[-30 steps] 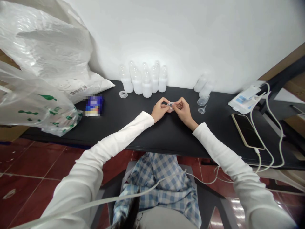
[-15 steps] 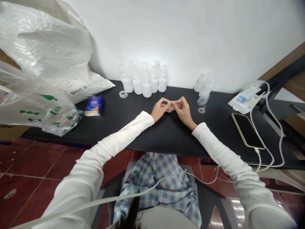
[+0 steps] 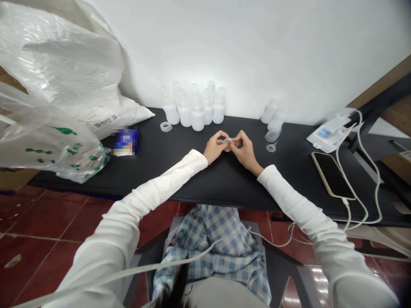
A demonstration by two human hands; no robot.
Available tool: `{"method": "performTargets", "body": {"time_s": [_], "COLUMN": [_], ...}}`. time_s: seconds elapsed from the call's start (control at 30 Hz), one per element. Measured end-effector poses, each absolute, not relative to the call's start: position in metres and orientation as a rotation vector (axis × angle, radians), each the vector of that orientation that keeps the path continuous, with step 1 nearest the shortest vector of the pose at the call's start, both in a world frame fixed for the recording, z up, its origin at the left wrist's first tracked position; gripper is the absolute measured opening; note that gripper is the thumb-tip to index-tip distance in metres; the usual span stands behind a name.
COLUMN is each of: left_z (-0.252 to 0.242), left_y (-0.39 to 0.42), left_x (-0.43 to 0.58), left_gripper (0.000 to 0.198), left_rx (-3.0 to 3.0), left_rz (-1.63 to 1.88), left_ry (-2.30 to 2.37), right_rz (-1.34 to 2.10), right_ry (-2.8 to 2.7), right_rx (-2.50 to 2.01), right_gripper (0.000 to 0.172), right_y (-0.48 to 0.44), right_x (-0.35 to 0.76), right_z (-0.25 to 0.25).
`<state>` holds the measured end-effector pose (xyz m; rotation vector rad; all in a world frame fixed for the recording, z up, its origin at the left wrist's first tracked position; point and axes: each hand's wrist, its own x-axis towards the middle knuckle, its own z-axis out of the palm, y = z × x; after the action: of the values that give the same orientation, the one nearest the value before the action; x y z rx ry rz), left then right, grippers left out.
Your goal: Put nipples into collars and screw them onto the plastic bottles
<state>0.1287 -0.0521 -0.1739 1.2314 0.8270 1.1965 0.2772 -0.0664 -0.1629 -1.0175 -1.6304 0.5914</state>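
Over the middle of the black table, my left hand and my right hand meet, their fingers closed on a small translucent bottle ring. Fingertips cover most of the ring, so any part inside it is hidden. Behind my left hand stand several white baby bottles with clear domed caps, upright against the wall. Left of them lie some stacked clear rings. To the right of my right hand are a clear cup-like piece and a small clear flanged part.
Farther left sit a blue packet, a clear bag with green print and a large white plastic bag. On the right, a phone with a white cable lies near a white-and-blue package.
My right fingers have shifted slightly on the ring, which now shows tilted and more covered. My left hand stays almost where it was.
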Motion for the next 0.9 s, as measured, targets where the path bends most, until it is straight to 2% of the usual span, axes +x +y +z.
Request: {"method": "performTargets", "body": {"time_s": [0.27,0.63,0.9], "left_z": [-0.171,-0.177,-0.177], "left_y": [-0.052,-0.048,-0.049], "left_x": [0.129,0.123,0.124], "left_gripper": [0.036,0.037,0.038], "left_rx": [1.172,1.099,1.140], "left_rz": [1.161,1.194,1.223], "left_ry": [0.666,0.690,0.739], "right_rz": [0.525,0.774,0.788], "right_ry": [-1.591,-1.665,-1.595], "right_rx": [-0.988,-0.927,-0.945], "right_gripper": [0.039,0.047,0.055], "right_y": [-0.059,-0.046,-0.047], "right_x": [0.285,0.300,0.294], "right_z": [-0.164,-0.173,-0.173]}}
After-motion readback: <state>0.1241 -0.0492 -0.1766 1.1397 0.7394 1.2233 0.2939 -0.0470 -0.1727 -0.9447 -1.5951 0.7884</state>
